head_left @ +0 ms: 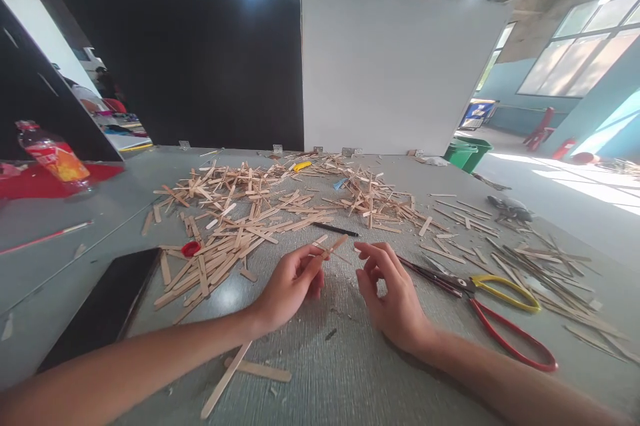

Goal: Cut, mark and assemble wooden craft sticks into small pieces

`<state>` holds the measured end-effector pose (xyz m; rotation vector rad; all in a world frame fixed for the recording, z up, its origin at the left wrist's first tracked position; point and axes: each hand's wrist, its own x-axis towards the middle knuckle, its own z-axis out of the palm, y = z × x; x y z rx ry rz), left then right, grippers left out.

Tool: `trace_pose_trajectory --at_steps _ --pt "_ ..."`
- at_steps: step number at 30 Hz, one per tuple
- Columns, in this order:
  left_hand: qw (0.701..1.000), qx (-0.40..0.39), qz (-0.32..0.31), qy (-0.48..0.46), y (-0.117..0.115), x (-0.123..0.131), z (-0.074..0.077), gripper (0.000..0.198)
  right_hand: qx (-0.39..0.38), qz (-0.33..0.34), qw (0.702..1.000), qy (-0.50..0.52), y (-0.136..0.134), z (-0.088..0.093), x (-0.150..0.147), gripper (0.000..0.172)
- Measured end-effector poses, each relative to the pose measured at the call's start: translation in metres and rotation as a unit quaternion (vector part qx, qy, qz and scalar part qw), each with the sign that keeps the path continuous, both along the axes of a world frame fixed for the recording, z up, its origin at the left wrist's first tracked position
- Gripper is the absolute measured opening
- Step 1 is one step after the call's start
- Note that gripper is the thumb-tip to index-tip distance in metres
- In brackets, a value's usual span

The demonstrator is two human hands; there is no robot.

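Note:
Wooden craft sticks [336, 246], small and crossed over one another, are pinched between the thumb and fingers of my left hand [293, 279]. Just to the right, my right hand [387, 286] hovers with curled fingers apart, and I see nothing held in it. Beyond both hands lies a black pen [335, 229]. Scissors [473, 289] with one yellow and one red handle rest beside my right hand, blades toward it. Two loose sticks [257, 370] lie crossed below my left forearm.
Heaps of craft sticks [235, 246] spread over the grey table [295, 386]. A black phone-like slab [103, 306], a red bottle cap [191, 249] and a drink bottle [55, 156] are at left. Thin strips [540, 266] lie right. Black [190, 59] and white panels [400, 73] stand behind.

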<state>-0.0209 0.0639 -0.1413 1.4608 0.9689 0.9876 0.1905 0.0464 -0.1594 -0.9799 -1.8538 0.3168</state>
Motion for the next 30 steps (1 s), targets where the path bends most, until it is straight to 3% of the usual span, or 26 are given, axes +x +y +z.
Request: trace_pose_trajectory --at_steps 4,9,18,24,27,30 --pt "0.999 0.026 -0.019 0.018 -0.0008 0.0006 0.0017 0.032 0.029 0.011 0.999 -0.02 -0.0009 -0.0014 0.0004 0.062" --pt "0.999 0.044 -0.011 0.024 -0.0009 0.0008 0.0027 0.031 0.002 0.142 0.982 -0.125 -0.0011 0.0003 0.0018 0.066" --pt "0.999 0.041 0.003 0.03 0.0004 0.0003 -0.0016 0.03 0.004 0.097 0.983 -0.158 0.0 0.0023 -0.0004 0.065" --pt "0.999 0.042 0.003 0.033 -0.0008 0.0004 -0.0016 0.028 0.002 -0.006 0.997 -0.074 0.0 -0.0005 -0.0017 0.037" --pt "0.999 0.041 -0.006 0.036 -0.0023 -0.0002 -0.0015 0.028 -0.04 0.019 0.997 -0.063 0.0006 -0.0019 -0.0004 0.014" --pt "0.999 0.038 -0.013 0.036 -0.0026 -0.0006 -0.0017 0.029 -0.053 0.071 0.993 -0.084 -0.0008 -0.001 0.0005 0.008"
